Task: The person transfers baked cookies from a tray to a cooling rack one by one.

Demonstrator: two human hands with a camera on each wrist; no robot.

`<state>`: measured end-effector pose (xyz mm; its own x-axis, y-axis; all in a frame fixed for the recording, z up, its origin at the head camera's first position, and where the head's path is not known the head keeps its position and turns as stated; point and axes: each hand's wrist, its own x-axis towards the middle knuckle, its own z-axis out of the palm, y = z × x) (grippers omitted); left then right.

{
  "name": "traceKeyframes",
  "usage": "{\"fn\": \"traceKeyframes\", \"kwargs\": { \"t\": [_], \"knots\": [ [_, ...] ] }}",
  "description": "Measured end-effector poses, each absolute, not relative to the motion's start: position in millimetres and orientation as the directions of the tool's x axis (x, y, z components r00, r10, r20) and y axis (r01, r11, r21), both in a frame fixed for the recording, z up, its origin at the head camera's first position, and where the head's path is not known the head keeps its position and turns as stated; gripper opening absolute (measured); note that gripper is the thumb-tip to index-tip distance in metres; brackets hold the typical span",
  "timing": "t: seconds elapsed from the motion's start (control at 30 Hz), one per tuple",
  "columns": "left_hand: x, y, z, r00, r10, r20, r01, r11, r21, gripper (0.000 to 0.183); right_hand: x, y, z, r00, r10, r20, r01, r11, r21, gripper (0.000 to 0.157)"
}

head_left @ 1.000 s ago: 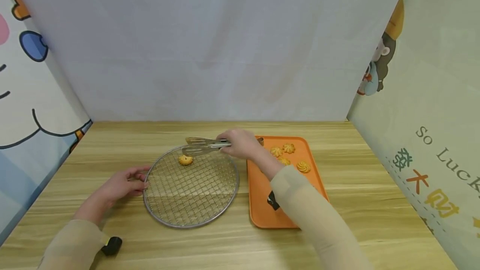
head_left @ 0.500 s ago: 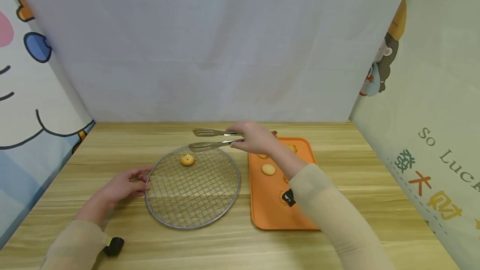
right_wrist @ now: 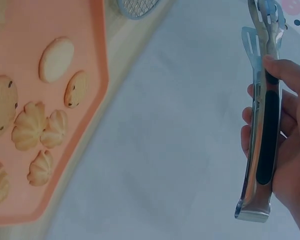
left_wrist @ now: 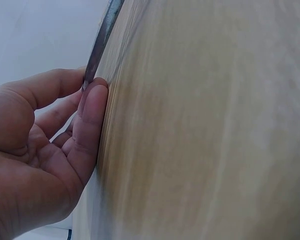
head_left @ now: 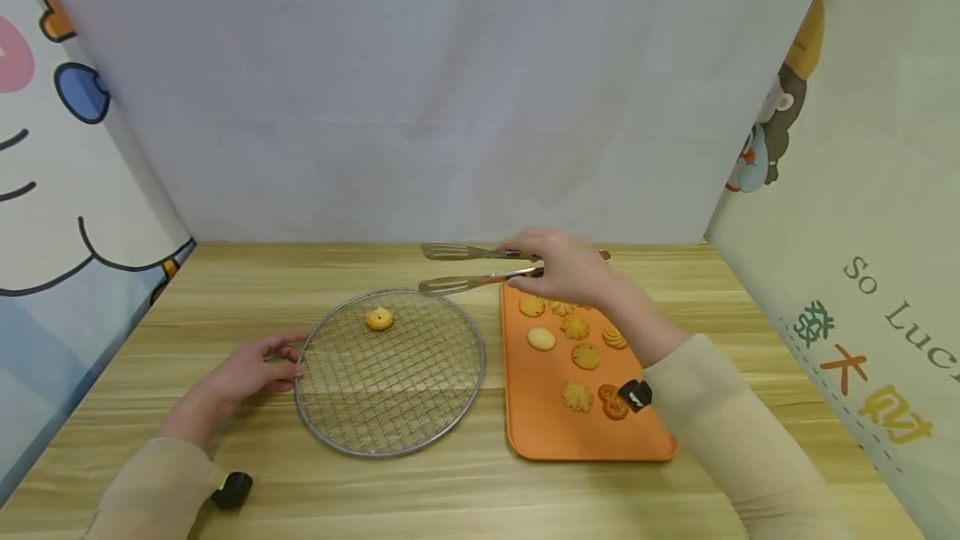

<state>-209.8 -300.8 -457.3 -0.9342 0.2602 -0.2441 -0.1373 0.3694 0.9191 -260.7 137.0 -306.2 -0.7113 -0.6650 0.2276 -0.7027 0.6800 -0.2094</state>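
Observation:
My left hand (head_left: pixel 258 369) pinches the metal rim of a round wire rack (head_left: pixel 390 394) at its left side. In the left wrist view, thumb and fingers meet at the rim (left_wrist: pixel 101 42), low by the wood. One round golden cookie (head_left: pixel 379 319) lies near the rack's back edge. My right hand (head_left: pixel 566 269) grips metal tongs (head_left: pixel 461 283) with slotted ends and dark handle inserts. The tongs are spread, with nothing between their ends, which point left above the rack's back edge. Their whole length shows in the right wrist view, with the fingers (right_wrist: pixel 246 115) curled round the handles.
Right of the rack lies an orange tray (head_left: pixel 551 437) with several cookies on it, among them a plain oval one (head_left: pixel 542 339) and a pretzel-shaped one (head_left: pixel 613 402). My right forearm crosses its right side. A pale curtain (head_left: pixel 450 107) hangs behind the wooden table (head_left: pixel 420 498).
My right hand has moved right and slightly up with the tongs, whose ends have spread apart. More cookies on the tray show. The left hand keeps its hold on the rack.

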Motion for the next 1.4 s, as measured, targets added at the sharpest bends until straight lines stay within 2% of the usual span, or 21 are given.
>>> {"fn": "traceKeyframes", "kwargs": {
  "t": [0.27, 0.77, 1.07, 1.4],
  "knots": [
    [-209, -299, -456, -0.934, 0.249, -0.254, -0.147, 0.379, 0.914, 0.064, -255, 164, -298, -0.664, -0.675, 0.321, -0.744, 0.639, -0.195, 0.041],
    [-207, -299, -454, -0.937, 0.242, -0.251, -0.146, 0.381, 0.913, 0.064, -231, 217, -303, -0.548, -0.656, 0.519, -0.811, 0.57, -0.136, 0.046],
    [-209, -298, -455, -0.937, 0.238, -0.254, -0.147, 0.391, 0.909, 0.064, -218, 254, -311, -0.528, -0.67, 0.522, -0.818, 0.566, -0.102, 0.049],
    [-209, -300, -456, -0.938, 0.239, -0.25, -0.142, 0.393, 0.909, 0.065, -211, 283, -340, -0.483, -0.735, 0.476, -0.867, 0.478, -0.14, 0.05]
  ]
}}
